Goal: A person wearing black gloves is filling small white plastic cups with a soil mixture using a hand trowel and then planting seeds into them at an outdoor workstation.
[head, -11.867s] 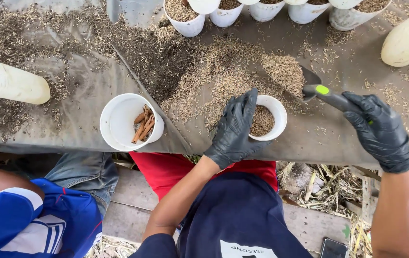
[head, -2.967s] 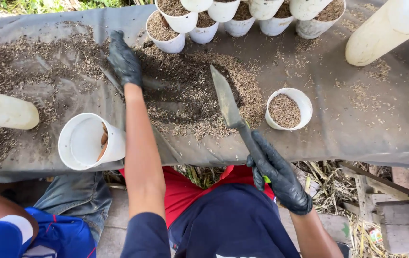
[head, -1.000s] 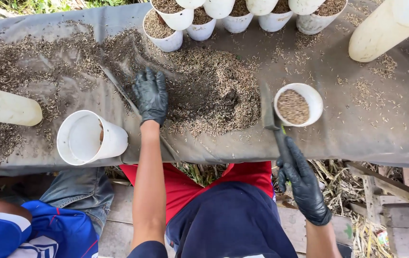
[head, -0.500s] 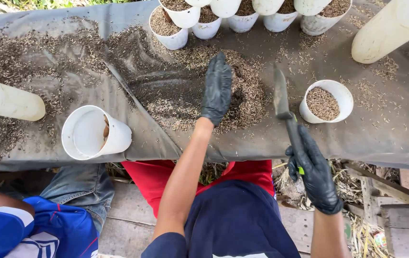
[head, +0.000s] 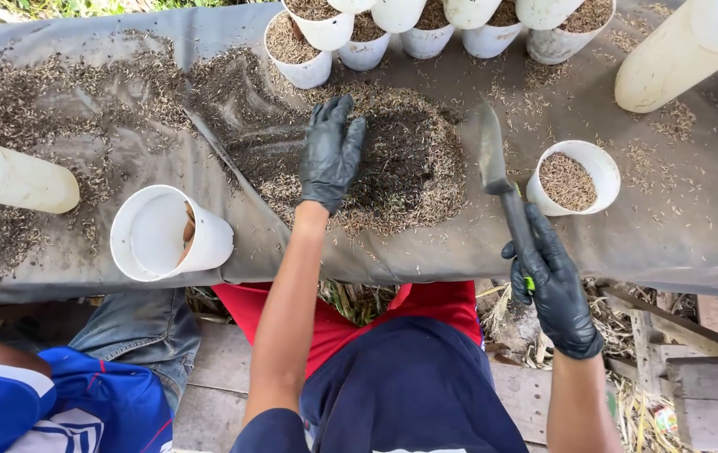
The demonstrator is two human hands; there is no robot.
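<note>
Black-gloved left hand (head: 330,151) on husk pile (head: 392,164); right hand (head: 553,285) grips trowel (head: 497,180).

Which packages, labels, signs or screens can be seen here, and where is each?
None: no package, sign or screen shows.
Blue shirt, bottom left: white markings, too cut off to make out.
Dark shirt, bottom centre: white print at the edge, cut off.
White cups and pale bottles: plain.

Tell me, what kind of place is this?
Probably an outdoor plant-potting bench: a heap of husky potting mix on a grey sheet, and rows of white cups filled with it.
</note>
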